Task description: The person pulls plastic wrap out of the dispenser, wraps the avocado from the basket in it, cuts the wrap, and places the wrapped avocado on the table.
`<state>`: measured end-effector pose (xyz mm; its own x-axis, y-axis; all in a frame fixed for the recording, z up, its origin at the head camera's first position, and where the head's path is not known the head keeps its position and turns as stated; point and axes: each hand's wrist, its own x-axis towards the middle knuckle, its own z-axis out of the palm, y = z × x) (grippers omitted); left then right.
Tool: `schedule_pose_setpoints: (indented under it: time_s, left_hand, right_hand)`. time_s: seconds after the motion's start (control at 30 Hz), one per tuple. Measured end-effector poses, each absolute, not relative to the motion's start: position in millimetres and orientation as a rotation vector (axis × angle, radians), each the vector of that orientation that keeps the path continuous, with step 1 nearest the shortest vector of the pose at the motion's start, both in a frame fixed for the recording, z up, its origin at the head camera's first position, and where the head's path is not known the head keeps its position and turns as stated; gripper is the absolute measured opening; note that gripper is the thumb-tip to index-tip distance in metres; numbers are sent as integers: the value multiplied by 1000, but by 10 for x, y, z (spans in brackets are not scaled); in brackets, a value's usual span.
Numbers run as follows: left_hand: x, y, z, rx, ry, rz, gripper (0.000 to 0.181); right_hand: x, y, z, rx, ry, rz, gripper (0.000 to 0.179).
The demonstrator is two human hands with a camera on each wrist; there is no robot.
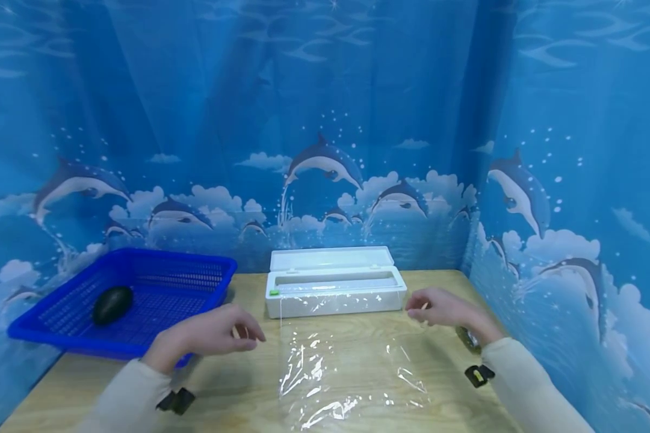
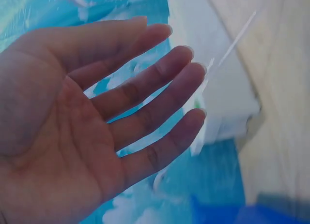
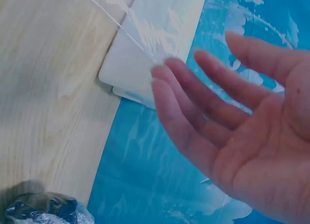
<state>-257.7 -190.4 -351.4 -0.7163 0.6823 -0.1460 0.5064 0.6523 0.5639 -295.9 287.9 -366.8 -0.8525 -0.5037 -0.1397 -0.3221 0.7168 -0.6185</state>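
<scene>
Clear, glossy, wrinkled plastic film (image 1: 349, 367)

1. Ok so the left sleeve (image 1: 120, 402), around 8 o'clock in the head view, is long, plain and off-white, kinda creamy.
2. The right sleeve (image 1: 531, 385), near 4 o'clock, looks like the same pale fabric, ending at the wrist.
3. Chunky little black gadget (image 1: 177, 401) at 5 o'clock from the left cuff (image 1: 150, 374). Blocky, too dark to make out details.
4. Another black gadget (image 1: 478, 375) at 7 o'clock from the right cuff (image 1: 497, 352), with a yellow-green mark on it.
5. Left hand (image 1: 222, 329): bare, slim-fingered, thin nail edges showing.
6. Right hand (image 1: 443, 307): also bare, similarly slim fingers.
</scene>
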Motion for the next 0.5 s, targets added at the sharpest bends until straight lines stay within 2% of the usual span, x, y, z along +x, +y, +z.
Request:
schedule_pose_setpoints:
  time_s: [0.33,0.5]
  left_hand:
    - [-2828,-2482,-3201,775,2779,579,21]
    - [-2990,-2831,-3116,761,2852,540,22]
  right_hand:
    - [-3291,2879,-3638,-249,2704,-1032,33]
    - [-3464,2882,-3687,-181,2678,-1095,39]
